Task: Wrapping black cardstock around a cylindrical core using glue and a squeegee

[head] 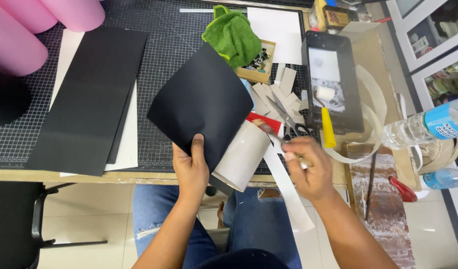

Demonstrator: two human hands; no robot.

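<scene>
Underneath, gridded cutting mat (164,60), tiled floor (104,214).

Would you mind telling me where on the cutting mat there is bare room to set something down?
The widest bare patch of cutting mat lies between the flat black sheet and the green cloth. A small strip shows by the pink rolls. Around the paper strips, scissors and black tray it is crowded.

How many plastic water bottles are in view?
2. One clear bottle lies at the right edge of the table; a smaller blue bottle sits just below it. More may be hidden off-frame.
</scene>
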